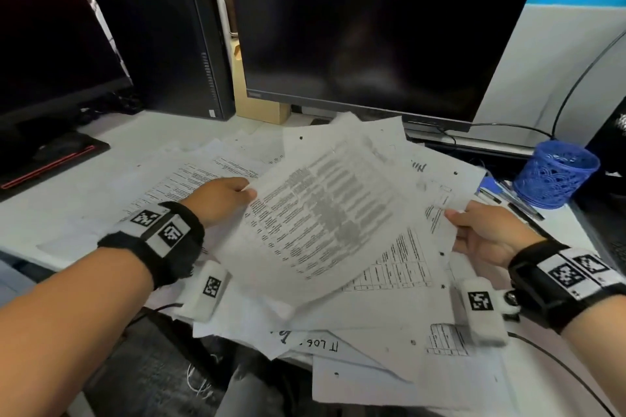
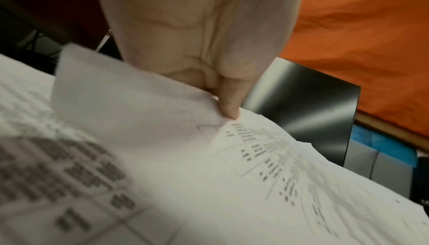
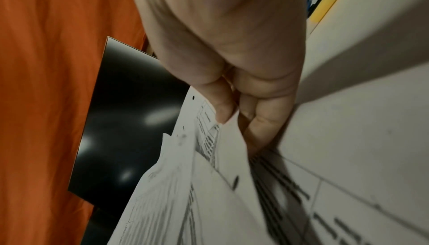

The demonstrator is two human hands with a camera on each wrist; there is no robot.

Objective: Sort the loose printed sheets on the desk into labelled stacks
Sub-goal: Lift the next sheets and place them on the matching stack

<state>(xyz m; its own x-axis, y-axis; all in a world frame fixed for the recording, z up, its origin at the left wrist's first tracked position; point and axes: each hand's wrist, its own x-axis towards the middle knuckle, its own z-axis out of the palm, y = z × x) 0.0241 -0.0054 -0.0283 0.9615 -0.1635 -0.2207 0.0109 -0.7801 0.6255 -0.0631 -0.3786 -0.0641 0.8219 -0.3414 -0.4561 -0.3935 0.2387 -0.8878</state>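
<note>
Left hand (image 1: 219, 197) pinches the left edge of a white printed sheet with dense blurred text columns (image 1: 325, 210), thumb and fingers closed on the paper edge; the left wrist view shows a fingertip (image 2: 228, 109) pressed on the sheet's edge. Right hand (image 1: 487, 234) grips the right side of a bundle of white printed sheets with tables (image 1: 437, 213), thumb on top, fingers curled underneath; the right wrist view shows the thumb (image 3: 220, 109) clamping the paper against the fingers below. The dense-text sheet is raised off the desk, tilted, lying over the bundle between the two hands; whether it is part of that bundle cannot be told. Under and around them, loose white printed sheets (image 1: 189, 179) are spread in overlapping disorder on the white desk (image 1: 142, 132), some hanging over the near edge, one near-edge white sheet with handwritten black lettering (image 1: 321, 345), upside down to the viewer. Behind the papers stands a large black monitor with dark screen (image 1: 372, 27), left of it a black upright computer case (image 1: 159, 44), far left a second black monitor (image 1: 44, 44). A blue perforated plastic pen cup (image 1: 555, 173) stands at the right, with pens (image 1: 511, 200) lying on the desk just beside it. Both wrists wear black straps with white square-code markers (image 1: 159, 230).
</note>
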